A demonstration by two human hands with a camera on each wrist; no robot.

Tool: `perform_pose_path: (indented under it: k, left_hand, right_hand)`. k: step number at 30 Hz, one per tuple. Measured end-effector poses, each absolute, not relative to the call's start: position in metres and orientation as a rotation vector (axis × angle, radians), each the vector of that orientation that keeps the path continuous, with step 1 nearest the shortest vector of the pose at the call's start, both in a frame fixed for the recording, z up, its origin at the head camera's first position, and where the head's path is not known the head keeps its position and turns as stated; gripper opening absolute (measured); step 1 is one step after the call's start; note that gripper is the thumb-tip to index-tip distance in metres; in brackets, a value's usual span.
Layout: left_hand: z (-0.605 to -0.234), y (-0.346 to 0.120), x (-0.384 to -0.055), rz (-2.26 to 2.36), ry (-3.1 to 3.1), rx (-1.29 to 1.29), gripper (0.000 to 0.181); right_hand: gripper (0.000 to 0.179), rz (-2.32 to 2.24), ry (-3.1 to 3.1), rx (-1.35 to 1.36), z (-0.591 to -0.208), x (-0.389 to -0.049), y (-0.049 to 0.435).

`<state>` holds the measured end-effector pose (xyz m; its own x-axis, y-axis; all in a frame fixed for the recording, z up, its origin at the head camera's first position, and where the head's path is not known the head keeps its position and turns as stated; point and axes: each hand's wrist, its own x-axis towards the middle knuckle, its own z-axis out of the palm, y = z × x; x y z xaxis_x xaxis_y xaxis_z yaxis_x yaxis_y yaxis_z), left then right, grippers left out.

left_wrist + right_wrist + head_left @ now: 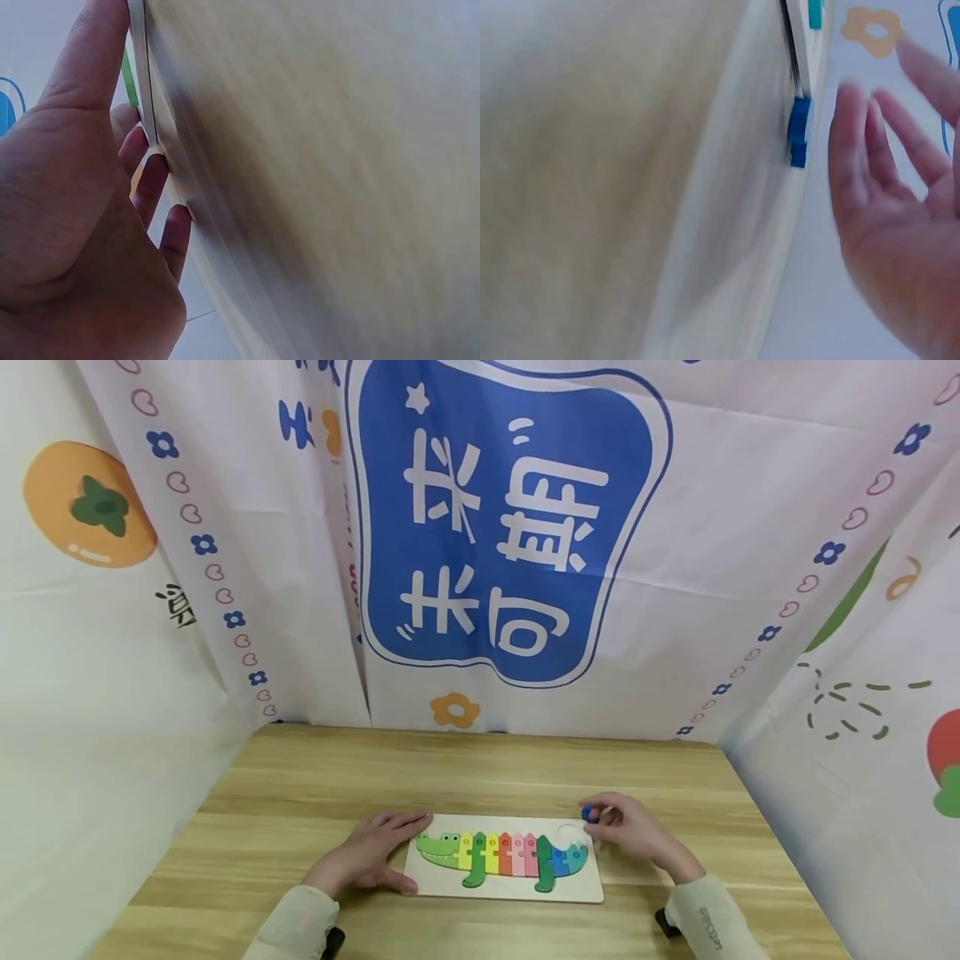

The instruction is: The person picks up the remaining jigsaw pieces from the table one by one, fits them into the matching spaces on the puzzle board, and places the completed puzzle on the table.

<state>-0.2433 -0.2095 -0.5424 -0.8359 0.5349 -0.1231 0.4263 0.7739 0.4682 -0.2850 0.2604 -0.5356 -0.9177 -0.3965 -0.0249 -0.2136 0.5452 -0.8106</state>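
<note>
A wooden crocodile puzzle board [510,889] lies flat on the table, filled with colourful pieces from the green head [438,847] to the blue tail part [576,857]. A round pale recess [570,835] shows near its top right corner. My left hand [367,853] rests at the board's left end, thumb and fingers spread along its edge. By the upper right corner, a small blue piece [799,131] lies on the table beside the board. My right hand [900,202] is over it with fingers loosely bent, apart from the piece in the right wrist view.
The wood-grain table [450,768] extends around the board on all sides. Behind it hangs a white printed cloth [675,652] with a large blue emblem, and similar cloth flanks both sides. Dark wrist straps [666,922] show at the sleeves.
</note>
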Motion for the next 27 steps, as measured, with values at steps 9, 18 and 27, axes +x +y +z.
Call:
perform_pose_path:
  k: [9, 18, 27]
  left_hand:
    - [-0.543, -0.210, -0.242, 0.618, 2.730, 0.762, 0.104]
    - [-0.542, -0.210, -0.242, 0.632, 2.722, 0.751, 0.104]
    - [-0.542, -0.209, -0.242, 0.637, 2.720, 0.743, 0.105]
  right_hand:
    - [0.047, -1.261, 2.830, -0.238, -0.540, -0.302, 0.267]
    - [0.040, -1.159, 2.740, -0.316, -0.545, -0.309, 0.261]
    - [0.032, -1.096, 2.763, -0.328, -0.548, -0.311, 0.255]
